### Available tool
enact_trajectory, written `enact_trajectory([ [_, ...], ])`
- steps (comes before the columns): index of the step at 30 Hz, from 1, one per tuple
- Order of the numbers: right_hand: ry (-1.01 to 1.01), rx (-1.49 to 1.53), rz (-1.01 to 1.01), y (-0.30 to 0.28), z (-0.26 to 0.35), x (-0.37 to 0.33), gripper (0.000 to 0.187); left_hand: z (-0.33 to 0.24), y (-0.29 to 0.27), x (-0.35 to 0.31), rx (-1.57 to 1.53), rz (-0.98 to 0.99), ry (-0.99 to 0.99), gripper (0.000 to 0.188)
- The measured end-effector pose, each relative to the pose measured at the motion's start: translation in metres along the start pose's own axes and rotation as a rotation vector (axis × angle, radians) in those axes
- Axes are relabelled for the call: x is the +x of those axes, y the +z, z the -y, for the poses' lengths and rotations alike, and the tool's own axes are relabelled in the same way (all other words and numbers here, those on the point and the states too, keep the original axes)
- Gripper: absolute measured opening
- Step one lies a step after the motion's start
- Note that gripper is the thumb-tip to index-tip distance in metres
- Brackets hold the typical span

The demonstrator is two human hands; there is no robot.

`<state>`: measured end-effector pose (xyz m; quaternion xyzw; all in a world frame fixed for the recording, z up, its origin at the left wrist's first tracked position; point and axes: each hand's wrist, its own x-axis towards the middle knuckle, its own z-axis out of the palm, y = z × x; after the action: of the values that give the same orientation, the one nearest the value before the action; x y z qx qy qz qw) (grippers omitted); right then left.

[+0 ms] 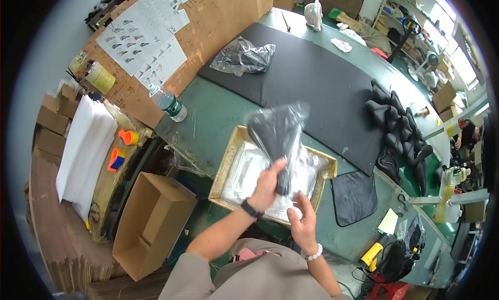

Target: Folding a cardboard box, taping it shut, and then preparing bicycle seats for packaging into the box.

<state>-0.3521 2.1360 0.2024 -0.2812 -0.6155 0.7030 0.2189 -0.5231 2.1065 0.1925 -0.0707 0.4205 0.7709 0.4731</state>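
Observation:
My left hand (267, 187), with a dark band at its wrist, is closed round the narrow end of a black bicycle saddle (278, 131) in a clear plastic bag. The saddle's wide end points away from me and is slightly blurred. My right hand (303, 217), wearing a pale bead bracelet, is beside the saddle's narrow tip with its fingers apart and seems to hold nothing. Below both hands stands a yellowish box (222, 183) with clear plastic bags (242, 171) in it. Another bagged black saddle (244, 56) lies on the black mat (317, 87) at the far side.
Several bare black saddles (400, 123) are heaped at the right, near a black square pad (354, 197). A water bottle (168, 103) stands at the left. An open cardboard box (150, 222) and orange tape dispensers (115, 158) are lower left. A yellow tool (372, 254) lies lower right.

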Motion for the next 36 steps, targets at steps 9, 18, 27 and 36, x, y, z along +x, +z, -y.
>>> enact_trajectory([
  [9, 0.004, -0.518, -0.327, 0.008, -0.039, -0.011, 0.038, -0.100, -0.142, 0.120, 1.062, -0.332, 0.734, 0.079],
  [18, 0.247, -0.823, -0.741, -0.117, -0.223, 0.000, 0.048, -0.064, -0.204, 0.020, 1.490, -0.314, 0.283, 0.058],
  [27, 0.501, -0.708, -0.637, -0.090, -0.254, 0.014, 0.042, -0.068, -0.210, 0.036, 1.515, -0.316, 0.338, 0.039],
  [36, 0.539, -0.653, -0.731, -0.072, -0.231, 0.023, 0.037, -0.090, -0.258, 0.060, 1.505, -0.006, 0.398, 0.034],
])
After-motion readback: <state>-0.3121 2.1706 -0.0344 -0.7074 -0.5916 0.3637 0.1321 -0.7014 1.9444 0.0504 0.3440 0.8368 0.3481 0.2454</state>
